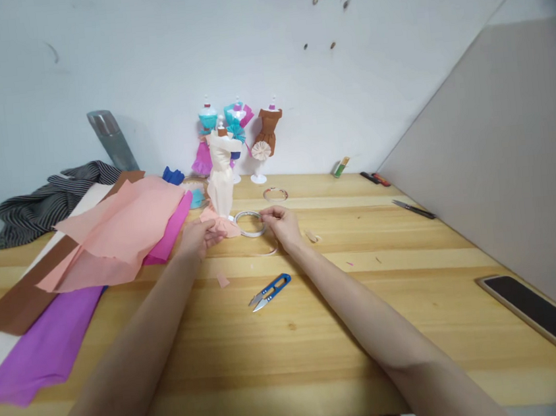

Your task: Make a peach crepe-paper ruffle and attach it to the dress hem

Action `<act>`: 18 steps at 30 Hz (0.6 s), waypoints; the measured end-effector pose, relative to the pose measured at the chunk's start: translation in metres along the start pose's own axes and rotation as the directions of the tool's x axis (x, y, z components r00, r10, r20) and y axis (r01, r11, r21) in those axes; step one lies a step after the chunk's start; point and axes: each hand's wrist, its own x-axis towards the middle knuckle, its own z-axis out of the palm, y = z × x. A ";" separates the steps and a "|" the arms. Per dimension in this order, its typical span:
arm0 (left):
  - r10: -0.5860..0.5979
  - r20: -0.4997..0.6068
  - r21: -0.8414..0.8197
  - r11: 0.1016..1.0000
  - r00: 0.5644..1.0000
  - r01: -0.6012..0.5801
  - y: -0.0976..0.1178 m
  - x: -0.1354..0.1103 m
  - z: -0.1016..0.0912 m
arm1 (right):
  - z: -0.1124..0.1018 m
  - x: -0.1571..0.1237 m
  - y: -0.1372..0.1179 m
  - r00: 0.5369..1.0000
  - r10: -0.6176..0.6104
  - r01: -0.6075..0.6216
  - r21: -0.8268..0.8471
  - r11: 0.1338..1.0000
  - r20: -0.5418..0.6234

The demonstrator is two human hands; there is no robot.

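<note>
Pinching the peach paper skirt (219, 226) at the small mannequin's (219, 174) foot with your left hand (198, 237), you grip with the right hand (283, 226) fingers (267, 216) the rim of the tape roll (250, 225), flat on the desk (322, 342) between both hands.

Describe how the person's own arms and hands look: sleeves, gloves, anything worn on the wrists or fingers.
Both the left arm and right arm are bare, with no sleeve in view. The left hand and right hand wear no gloves. No watch or bracelet shows at either wrist. Rings: too small to tell.
</note>
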 end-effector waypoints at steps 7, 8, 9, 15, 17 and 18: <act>0.005 0.043 0.054 0.998 0.999 -0.007 0.004 0.000 -0.001 | -0.020 -0.034 -0.053 0.561 -0.007 0.198 -0.126 0.972 0.828; 0.011 0.047 0.064 0.998 0.999 -0.014 0.004 -0.001 -0.001 | -0.020 -0.041 -0.058 0.487 -0.014 0.318 -0.162 0.934 0.873; 0.018 0.051 0.073 0.997 0.999 -0.022 0.005 -0.001 -0.001 | -0.020 -0.049 -0.062 0.441 -0.041 0.450 -0.181 0.875 0.897; 0.059 0.072 0.109 0.992 0.996 -0.067 0.009 -0.002 -0.002 | -0.025 -0.083 -0.067 0.474 -0.145 0.703 -0.275 0.655 0.868; 0.065 0.080 0.115 0.991 0.995 -0.074 0.008 0.000 -0.002 | -0.029 -0.085 -0.065 0.518 -0.144 0.676 -0.301 0.672 0.843; 0.067 0.083 0.118 0.990 0.994 -0.076 0.007 0.000 -0.002 | -0.031 -0.084 -0.063 0.559 -0.141 0.645 -0.322 0.693 0.817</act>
